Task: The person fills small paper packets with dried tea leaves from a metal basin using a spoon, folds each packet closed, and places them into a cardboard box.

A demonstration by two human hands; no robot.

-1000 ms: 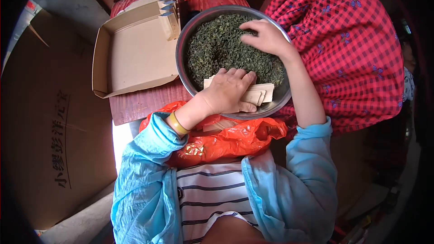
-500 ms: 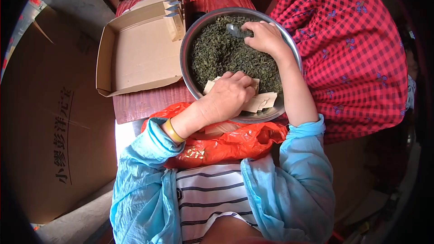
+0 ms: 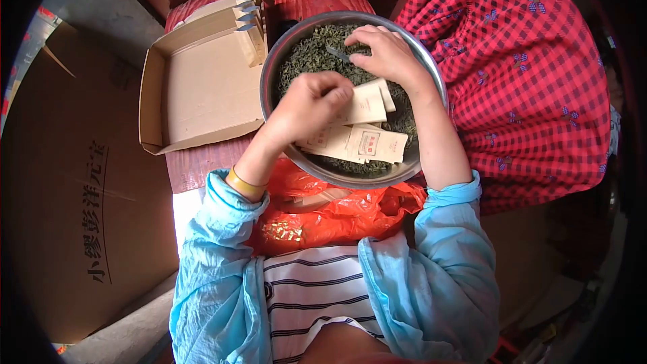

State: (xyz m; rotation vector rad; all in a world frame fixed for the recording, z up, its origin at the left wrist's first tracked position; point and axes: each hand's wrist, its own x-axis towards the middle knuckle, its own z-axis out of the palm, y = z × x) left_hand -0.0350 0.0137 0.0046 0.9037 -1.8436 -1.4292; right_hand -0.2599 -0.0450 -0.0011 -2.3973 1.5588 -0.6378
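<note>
The left hand [image 3: 313,108] has its fingers clamped on a paper packet [image 3: 365,106] above dried leaves [image 3: 306,54] in a metal basin [image 3: 437,71]. The right hand [image 3: 385,55] has its fingers pinched on a spoon [image 3: 337,54].

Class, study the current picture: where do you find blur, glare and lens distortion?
Head view: the left hand looks slightly smeared, probably by motion; head view: a patch beside the red wooden tabletop is blown out to white; head view: the corners fall to black in a curved, fisheye-like border, and the cardboard carton sits in shade.
</note>
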